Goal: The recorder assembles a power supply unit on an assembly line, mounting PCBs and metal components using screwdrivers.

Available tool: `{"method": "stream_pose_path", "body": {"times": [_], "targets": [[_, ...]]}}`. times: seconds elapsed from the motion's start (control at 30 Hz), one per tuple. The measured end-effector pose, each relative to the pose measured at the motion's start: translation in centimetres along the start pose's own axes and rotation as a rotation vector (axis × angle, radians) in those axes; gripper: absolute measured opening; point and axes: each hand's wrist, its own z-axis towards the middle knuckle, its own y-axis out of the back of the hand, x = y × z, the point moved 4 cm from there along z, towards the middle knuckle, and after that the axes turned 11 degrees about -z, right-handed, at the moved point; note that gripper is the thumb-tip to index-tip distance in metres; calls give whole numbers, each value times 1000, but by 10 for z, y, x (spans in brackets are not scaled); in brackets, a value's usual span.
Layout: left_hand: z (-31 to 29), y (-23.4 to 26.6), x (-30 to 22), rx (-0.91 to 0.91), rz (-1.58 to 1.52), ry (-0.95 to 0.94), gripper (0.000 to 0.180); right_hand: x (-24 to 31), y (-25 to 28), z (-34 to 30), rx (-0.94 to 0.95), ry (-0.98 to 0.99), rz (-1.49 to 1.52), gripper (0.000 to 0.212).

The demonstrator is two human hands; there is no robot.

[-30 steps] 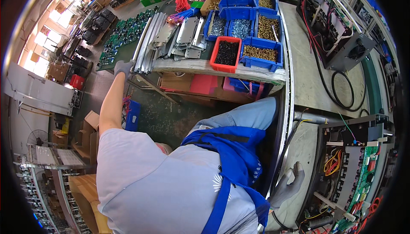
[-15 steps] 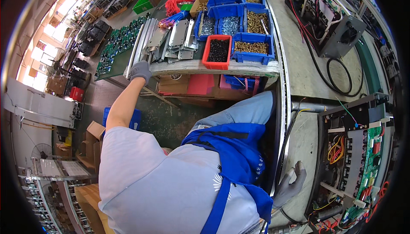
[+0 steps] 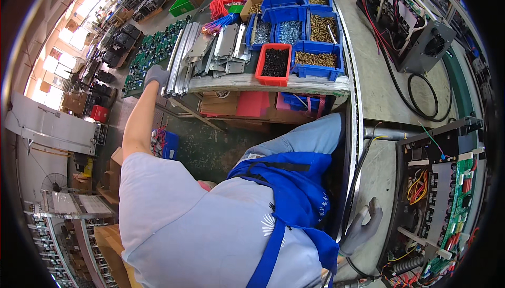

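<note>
My left hand (image 3: 157, 75), in a grey glove, reaches out at the far left. It lies beside the near end of the long silvery metal strips (image 3: 181, 59), at the edge of the green circuit boards (image 3: 158, 49). Its fingers point away from me and are too hidden to tell what they touch. At the lower right, my gloved right hand (image 3: 363, 229) is open over the grey work surface (image 3: 372, 183). Thumb and fingers stand apart there, with nothing between them. A chassis with wiring and a green board (image 3: 447, 198) is just right of this hand.
Flat metal plates (image 3: 226, 46) lie beside the strips. Blue bins (image 3: 315, 70) of brass and silvery fasteners and a red bin (image 3: 273, 63) of black parts line the bench. Behind are red wires (image 3: 223, 5). A black cable (image 3: 421, 112) curls near a grey fan unit (image 3: 431, 46).
My left hand has shifted left, off the near end of the metal strips to the circuit boards' side. The right hand keeps nearly the same pose. The whole view has shifted slightly.
</note>
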Motion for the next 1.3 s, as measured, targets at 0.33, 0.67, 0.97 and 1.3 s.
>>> {"method": "stream_pose_path", "body": {"times": [0.33, 0.67, 0.97, 1.3], "targets": [[-67, -51, -67, -76, 341, -150, 48, -6, 0, -7, 12, -27, -15, 27], [-12, -31, -56, 156, 74, 107, 50, -12, 8, -13, -15, -61, 8, 27], [20, -39, -16, 315, -229, 170, 26, -6, 4, -5, 25, -81, -5, 28], [-9, 3, -57, 129, 248, -38, 29, -10, 1, -10, 7, -20, 1, 27]]}}
